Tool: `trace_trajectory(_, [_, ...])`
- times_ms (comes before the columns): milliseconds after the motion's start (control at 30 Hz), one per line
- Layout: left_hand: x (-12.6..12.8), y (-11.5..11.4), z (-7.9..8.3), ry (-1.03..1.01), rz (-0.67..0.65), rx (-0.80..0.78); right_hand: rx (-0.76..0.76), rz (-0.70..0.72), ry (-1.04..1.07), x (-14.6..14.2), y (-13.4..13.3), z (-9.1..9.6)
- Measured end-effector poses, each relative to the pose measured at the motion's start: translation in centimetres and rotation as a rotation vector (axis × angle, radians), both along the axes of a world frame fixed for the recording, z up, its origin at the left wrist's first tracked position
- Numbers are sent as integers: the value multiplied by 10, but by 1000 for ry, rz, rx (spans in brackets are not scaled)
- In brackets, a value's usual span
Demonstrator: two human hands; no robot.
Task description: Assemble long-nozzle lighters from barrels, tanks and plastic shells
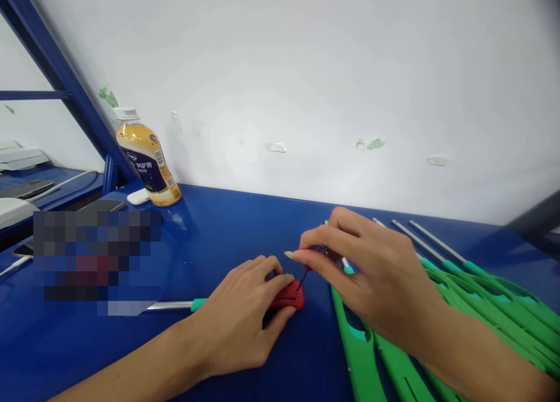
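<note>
My left hand is closed around a red plastic handle lying low over the table, with its slotted end showing past my fingertips. To the left of that hand a teal collar and a metal rod stick out, apparently in line with the handle. Between the thumb and fingers of my right hand is a small screwdriver. Its thin shaft slants down to the red end, and the tip touches it there. Most of the screwdriver's grip is hidden by my fingers.
Several green handles with teal collars and metal rods lie at the right, partly under my right forearm. A yellow drink bottle stands at the back left beside a white case. A dark phone lies nearby; a blurred patch covers things there.
</note>
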State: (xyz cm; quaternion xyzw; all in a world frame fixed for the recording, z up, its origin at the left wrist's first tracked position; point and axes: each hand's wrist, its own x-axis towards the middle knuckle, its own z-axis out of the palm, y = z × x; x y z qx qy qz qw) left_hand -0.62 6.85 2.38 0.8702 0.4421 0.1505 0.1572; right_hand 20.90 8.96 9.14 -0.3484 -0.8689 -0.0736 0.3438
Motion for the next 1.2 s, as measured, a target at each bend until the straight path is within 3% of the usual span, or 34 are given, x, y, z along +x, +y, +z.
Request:
trace_trajectory(67, [0, 0, -1, -2, 2, -2, 11, -4, -51, 0, -1, 0])
trace_trajectory(233, [0, 0, 0, -15, -4, -7, -158, 96, -76, 5, -6, 11])
trace_trajectory(333, [0, -1, 0, -29, -13, -8, -50, -14, -5, 4, -5, 9])
trace_trajectory(433, [-1, -1, -1, -53, -20, -4, 65, -31, 8, 1, -3, 2])
trace_trajectory(700, [0, 4, -5, -246, -81, 14, 29, -26, 12, -1, -6, -3])
trace_trajectory(967, [5, 8, -12, -383, -61, 86, 104, -52, -24, -4, -16, 2])
trace_trajectory(1067, [3, 7, -12, -384, -99, 97, -74, -39, 12, 0, -17, 13])
trace_trajectory(1200, [2, 7, -13, -395, -111, 87, -379, 135, 64, 7, -16, 27])
